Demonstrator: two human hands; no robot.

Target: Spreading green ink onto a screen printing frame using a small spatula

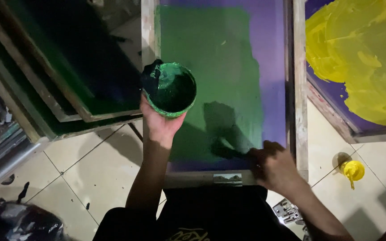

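My left hand (159, 125) holds a round tub of green ink (170, 89) above the left rail of a wooden screen frame (300, 89). The frame's purple mesh is spread with a broad patch of green ink (211, 67). My right hand (273, 167) grips a dark scraping tool (228, 149) whose end rests on the green patch near the frame's near edge.
To the right lies a second frame smeared with yellow ink (362, 62), and a small yellow ink pot (353, 170) stands on the tiled floor. Several dark green frames (68, 80) lean at the left. A black plastic bag (18, 221) lies bottom left.
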